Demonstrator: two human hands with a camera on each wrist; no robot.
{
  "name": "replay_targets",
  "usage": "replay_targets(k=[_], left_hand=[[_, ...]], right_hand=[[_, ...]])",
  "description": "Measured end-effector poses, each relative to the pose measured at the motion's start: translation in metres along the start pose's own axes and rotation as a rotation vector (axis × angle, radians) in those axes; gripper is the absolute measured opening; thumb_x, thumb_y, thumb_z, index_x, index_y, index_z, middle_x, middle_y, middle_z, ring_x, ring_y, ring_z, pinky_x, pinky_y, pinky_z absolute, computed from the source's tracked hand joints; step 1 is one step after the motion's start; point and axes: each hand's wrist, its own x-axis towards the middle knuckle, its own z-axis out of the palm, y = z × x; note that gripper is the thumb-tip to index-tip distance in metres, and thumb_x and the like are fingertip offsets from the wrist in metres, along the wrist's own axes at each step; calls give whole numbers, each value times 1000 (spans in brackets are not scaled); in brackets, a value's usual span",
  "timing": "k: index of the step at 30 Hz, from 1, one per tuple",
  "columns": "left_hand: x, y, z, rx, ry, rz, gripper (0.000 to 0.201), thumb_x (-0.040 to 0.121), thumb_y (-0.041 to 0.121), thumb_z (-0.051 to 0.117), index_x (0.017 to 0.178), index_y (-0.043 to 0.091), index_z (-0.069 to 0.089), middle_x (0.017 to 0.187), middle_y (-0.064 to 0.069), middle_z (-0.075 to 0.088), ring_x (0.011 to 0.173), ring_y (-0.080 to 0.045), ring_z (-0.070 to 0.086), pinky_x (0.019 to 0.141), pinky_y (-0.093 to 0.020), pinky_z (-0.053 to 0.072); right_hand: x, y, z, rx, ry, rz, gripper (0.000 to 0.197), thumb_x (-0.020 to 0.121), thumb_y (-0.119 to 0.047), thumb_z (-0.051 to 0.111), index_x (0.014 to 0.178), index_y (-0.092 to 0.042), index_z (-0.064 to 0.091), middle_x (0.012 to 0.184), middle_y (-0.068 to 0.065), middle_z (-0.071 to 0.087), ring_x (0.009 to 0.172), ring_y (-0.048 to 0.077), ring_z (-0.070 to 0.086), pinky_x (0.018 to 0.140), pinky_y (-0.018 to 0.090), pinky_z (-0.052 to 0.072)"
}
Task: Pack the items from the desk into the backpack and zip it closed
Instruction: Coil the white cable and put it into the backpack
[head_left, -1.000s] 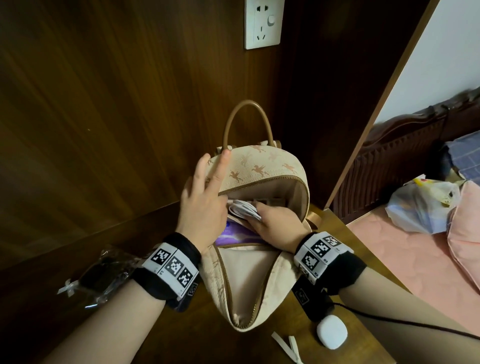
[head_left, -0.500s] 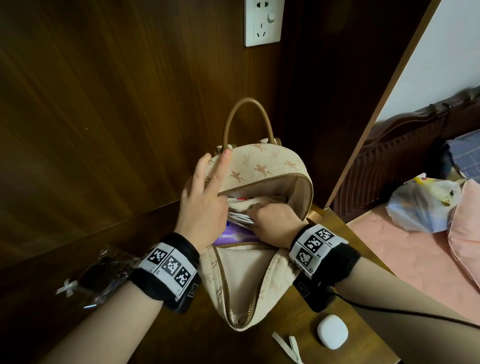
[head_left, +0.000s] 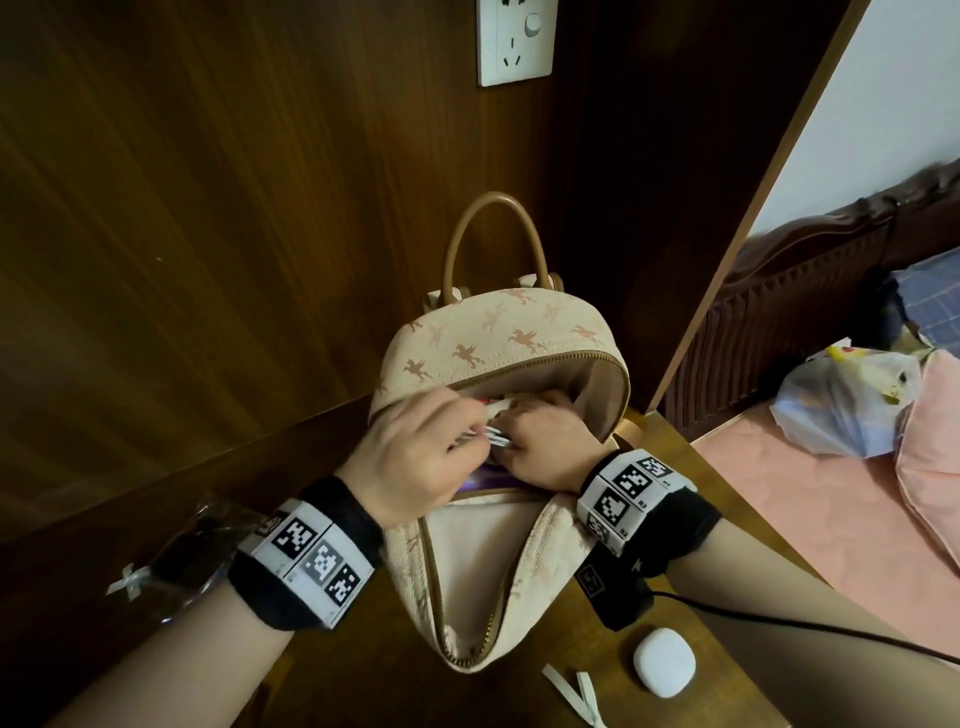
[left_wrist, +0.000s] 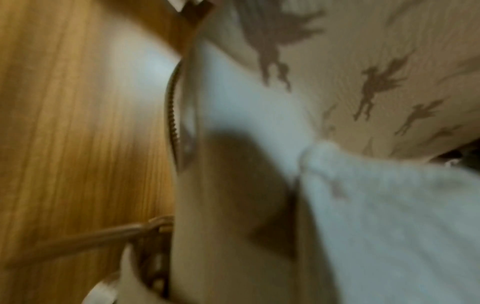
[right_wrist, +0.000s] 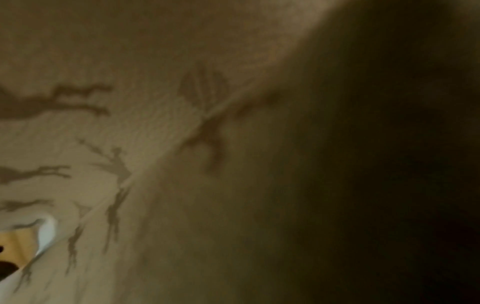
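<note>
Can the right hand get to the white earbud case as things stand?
Probably yes, once freed. The white earbud case lies bare on the desk just below the right wrist, nothing over it, but the right hand is busy inside the backpack.

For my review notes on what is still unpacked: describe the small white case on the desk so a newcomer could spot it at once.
Start at the open backpack standing on the wooden desk. Just to the right of its near end, below the right wrist, lies the white case. It is a smooth rounded pebble shape, unlike the thin white strips beside it.
</note>
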Motion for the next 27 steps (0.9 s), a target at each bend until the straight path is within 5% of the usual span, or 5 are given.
replay_targets(k=[4,11,16,23,27], left_hand=[[-3,-10,9,-120,-298,-47,31,76,-3,64,103,10,66,112,-9,63,92,-26,63,69,-38,57],[-3,-16,14,-293,-357,-273,29,85,26,46,100,22,71,106,4,67,84,-20,66,60,-34,57],[4,-19,9,-281,-534,-388,10,89,22,58,97,28,61,104,9,57,87,-17,58,63,-39,51],[10,-33,12,-267,-735,-466,14,94,24,50,104,29,57,110,9,55,96,-16,55,76,-41,50],[13,-34,13,-326,-760,-479,10,92,26,52,100,31,54,101,10,56,92,-14,55,74,-41,50]], right_hand=[[4,3,-2,43,-76,23,31,93,-33,42,112,-18,61,111,8,66,110,24,56,98,33,27],[-1,4,-4,109,-101,-3,34,93,-32,45,124,-18,50,117,10,63,111,28,56,89,32,38],[-4,9,3,219,13,61,60,86,-43,58,128,-9,34,109,11,66,106,28,59,89,35,42],[-14,18,-5,357,87,-68,48,85,-33,64,128,-15,53,125,5,60,116,19,54,98,29,41],[-10,18,-7,359,35,-61,33,91,-28,57,122,-16,60,117,6,66,106,21,59,90,28,41]])
